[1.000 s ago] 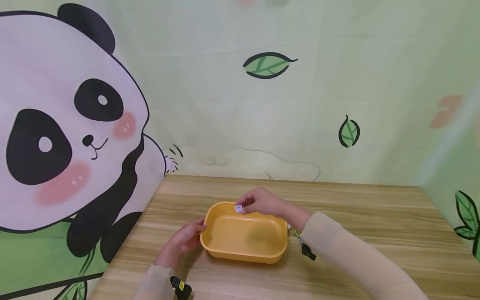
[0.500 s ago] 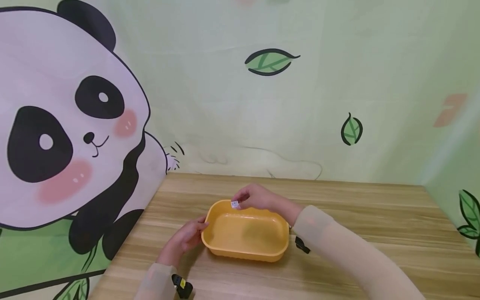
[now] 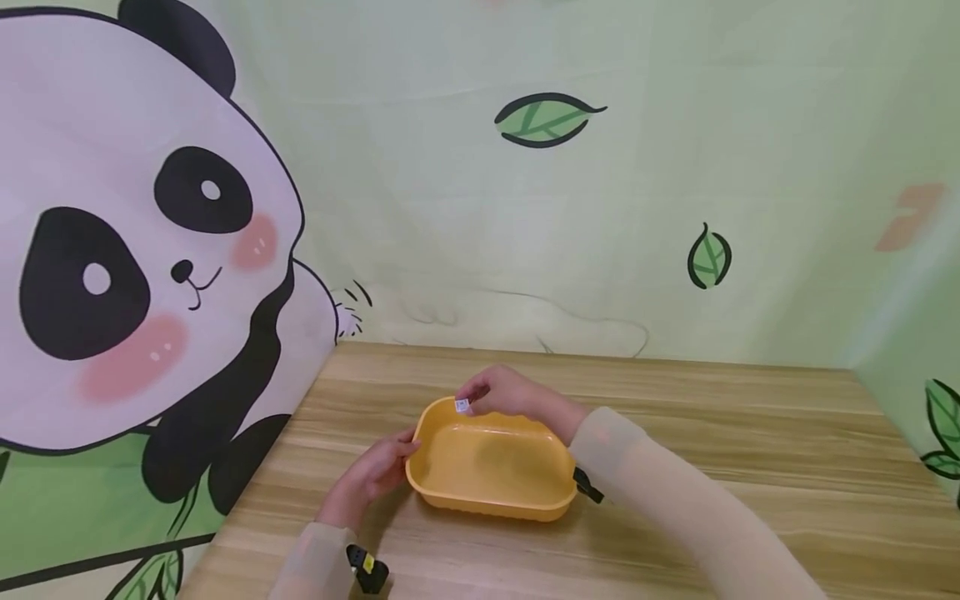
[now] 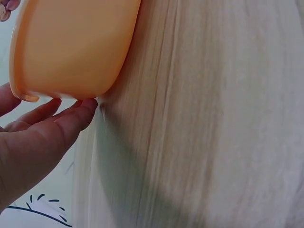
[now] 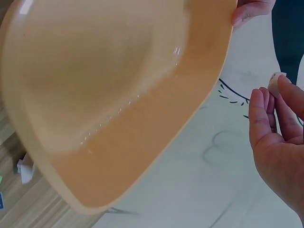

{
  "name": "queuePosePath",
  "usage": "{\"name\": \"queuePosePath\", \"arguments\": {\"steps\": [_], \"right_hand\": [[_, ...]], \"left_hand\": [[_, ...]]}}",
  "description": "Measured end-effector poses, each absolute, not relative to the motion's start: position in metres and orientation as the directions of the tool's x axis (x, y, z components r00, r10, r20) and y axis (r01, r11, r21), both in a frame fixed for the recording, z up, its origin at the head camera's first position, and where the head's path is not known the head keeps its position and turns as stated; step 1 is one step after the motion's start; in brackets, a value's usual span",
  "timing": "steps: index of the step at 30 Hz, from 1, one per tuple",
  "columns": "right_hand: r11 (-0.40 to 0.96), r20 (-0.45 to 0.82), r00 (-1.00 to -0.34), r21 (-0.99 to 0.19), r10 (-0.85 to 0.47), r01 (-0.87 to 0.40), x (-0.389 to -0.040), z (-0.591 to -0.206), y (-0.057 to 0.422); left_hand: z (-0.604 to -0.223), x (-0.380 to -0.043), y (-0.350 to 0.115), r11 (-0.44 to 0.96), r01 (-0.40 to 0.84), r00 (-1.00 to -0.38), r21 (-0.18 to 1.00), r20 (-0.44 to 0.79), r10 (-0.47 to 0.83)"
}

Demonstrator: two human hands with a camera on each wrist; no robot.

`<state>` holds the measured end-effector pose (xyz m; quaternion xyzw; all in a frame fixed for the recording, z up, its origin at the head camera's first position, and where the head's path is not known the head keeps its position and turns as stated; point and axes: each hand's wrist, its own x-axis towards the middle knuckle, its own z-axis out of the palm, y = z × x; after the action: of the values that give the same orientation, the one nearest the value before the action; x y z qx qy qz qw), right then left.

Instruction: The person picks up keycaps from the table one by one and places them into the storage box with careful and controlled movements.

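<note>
A yellow plastic basin (image 3: 491, 504) with rounded corners sits on the table; its floor looks bare in the head view. My left hand (image 3: 378, 467) holds the basin's left end, thumb at the rim and fingers against the outer wall, as the left wrist view also shows. Over the basin's back left rim, my right hand (image 3: 498, 390) pinches a small white block (image 3: 462, 406) with a printed mark on its face. In the right wrist view the block (image 5: 275, 84) sits between thumb and fingertips, partly covered by them.
The wooden table (image 3: 720, 433) meets a panda-printed backdrop (image 3: 420, 208) at the back. Small white pieces (image 5: 25, 171) and a blue-edged piece (image 5: 1, 200) lie by the basin in the right wrist view; the right sleeve (image 3: 675, 483) hides that area in the head view.
My right hand has moved left along the basin's back rim with the white block. Small pieces right of the basin have become hidden behind my sleeve. The left hand keeps its hold.
</note>
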<state>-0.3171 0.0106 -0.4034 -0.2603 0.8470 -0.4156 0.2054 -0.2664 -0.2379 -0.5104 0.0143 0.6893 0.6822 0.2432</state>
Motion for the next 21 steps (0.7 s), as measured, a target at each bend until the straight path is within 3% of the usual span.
{"name": "queuePosePath", "arguments": {"steps": [21], "right_hand": [[0.534,-0.138,-0.785,-0.801,-0.604,-0.270,-0.330,-0.416,-0.008]], "left_hand": [[-0.506,-0.265,-0.238,0.082,-0.309,-0.888,0.948,-0.318,0.332]]}}
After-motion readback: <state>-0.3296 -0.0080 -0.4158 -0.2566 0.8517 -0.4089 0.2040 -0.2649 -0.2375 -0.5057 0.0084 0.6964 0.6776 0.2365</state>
